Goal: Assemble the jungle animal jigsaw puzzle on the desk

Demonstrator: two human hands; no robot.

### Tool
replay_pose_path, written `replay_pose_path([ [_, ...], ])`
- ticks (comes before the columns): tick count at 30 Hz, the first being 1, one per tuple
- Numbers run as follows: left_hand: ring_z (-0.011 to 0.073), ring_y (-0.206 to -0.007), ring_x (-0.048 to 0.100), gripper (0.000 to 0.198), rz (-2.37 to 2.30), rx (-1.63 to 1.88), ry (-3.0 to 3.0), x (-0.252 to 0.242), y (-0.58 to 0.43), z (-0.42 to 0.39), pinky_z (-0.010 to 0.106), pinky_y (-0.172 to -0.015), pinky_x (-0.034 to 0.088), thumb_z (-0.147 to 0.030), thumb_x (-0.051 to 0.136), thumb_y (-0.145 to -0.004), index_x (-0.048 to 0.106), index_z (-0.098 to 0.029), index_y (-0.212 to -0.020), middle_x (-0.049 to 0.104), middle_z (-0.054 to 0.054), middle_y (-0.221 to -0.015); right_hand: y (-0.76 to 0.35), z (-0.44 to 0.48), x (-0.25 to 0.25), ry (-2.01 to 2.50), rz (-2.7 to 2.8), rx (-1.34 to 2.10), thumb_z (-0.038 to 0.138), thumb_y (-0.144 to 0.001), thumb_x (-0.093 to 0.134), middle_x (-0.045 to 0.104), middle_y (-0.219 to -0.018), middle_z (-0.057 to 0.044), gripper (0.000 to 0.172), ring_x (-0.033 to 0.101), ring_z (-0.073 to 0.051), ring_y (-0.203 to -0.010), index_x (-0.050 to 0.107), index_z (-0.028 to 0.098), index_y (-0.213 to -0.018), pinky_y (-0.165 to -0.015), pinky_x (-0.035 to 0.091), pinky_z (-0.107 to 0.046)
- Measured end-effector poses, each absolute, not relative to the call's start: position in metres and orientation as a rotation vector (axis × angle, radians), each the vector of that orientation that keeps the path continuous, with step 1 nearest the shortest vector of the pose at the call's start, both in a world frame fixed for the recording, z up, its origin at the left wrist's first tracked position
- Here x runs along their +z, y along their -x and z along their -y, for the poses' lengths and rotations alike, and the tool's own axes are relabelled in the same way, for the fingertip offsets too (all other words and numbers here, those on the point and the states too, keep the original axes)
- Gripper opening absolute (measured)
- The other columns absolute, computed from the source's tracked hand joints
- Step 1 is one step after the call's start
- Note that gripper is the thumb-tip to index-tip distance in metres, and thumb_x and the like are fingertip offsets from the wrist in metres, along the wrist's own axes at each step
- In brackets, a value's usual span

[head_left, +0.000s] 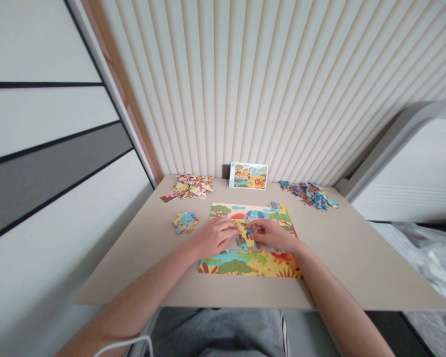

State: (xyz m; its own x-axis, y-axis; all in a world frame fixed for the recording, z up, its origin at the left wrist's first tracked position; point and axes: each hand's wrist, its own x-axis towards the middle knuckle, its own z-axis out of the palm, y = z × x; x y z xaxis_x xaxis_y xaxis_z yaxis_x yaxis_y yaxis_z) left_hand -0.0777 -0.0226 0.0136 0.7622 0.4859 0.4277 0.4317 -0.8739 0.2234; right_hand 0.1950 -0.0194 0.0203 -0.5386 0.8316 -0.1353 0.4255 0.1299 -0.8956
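A partly joined jigsaw puzzle [238,267] of cartoon animals lies flat on the table, with a gap across its middle. My left hand [216,237] rests on its left side, fingers stretched out towards the middle pieces. From the right, my right hand [270,234] reaches in with bent fingers, pinching a small puzzle piece [249,231] with dark blue on it. Just below the fingertips sits another puzzle piece [241,242], grey and teal. A loose piece [274,205] overlaps the puzzle's top edge. My fingers hide part of the middle.
A picture card [248,176] of the animal scene stands at the table's back edge. Pink and brown pieces [193,187] are heaped at the back left, dark blue ones [312,195] at the back right. A smaller pile [185,222] lies left of the puzzle on the beige table [342,258].
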Motion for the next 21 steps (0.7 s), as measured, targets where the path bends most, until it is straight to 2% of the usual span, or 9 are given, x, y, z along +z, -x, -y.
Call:
replay_pose_path([
  [6, 0.0252, -0.124, 0.055, 0.039, -0.655, 0.688, -2.872, 0.014, 0.078, 0.026, 0.046, -0.113, 0.041, -0.015, 0.049, -0.097, 0.063, -0.024, -0.132, 0.064, 0.010, -0.128, -0.197, 0.019, 0.019, 1.207, 2.033, 1.365, 0.046, -0.088, 0.067, 0.063, -0.059, 0.004, 0.037, 0.056, -0.012, -0.050, 0.068, 0.020, -0.114, -0.051, 0.043, -0.023],
  [14, 0.0256, -0.127, 0.054, 0.044, -0.574, 0.680, -2.879, 0.016, 0.077, 0.028, 0.047, -0.114, 0.040, -0.014, 0.050, -0.095, 0.062, -0.026, -0.135, 0.065, 0.010, -0.128, -0.200, 0.019, 0.021, 1.229, 1.994, 1.506, 0.049, -0.085, 0.070, 0.058, -0.061, 0.006, 0.041, 0.051, -0.010, -0.044, 0.066, 0.021, -0.114, -0.043, 0.037, -0.021],
  [21, 0.0250, -0.123, 0.057, 0.035, -0.473, 0.614, -2.868, 0.022, 0.074, 0.034, 0.045, -0.110, 0.042, -0.020, 0.051, -0.098, 0.066, -0.027, -0.129, 0.067, 0.009, -0.126, -0.195, 0.020, 0.015, 1.207, 2.167, 1.131, 0.037, -0.085, 0.068, 0.058, -0.068, 0.004, 0.028, 0.051, -0.012, -0.060, 0.071, 0.020, -0.107, -0.055, 0.041, -0.022],
])
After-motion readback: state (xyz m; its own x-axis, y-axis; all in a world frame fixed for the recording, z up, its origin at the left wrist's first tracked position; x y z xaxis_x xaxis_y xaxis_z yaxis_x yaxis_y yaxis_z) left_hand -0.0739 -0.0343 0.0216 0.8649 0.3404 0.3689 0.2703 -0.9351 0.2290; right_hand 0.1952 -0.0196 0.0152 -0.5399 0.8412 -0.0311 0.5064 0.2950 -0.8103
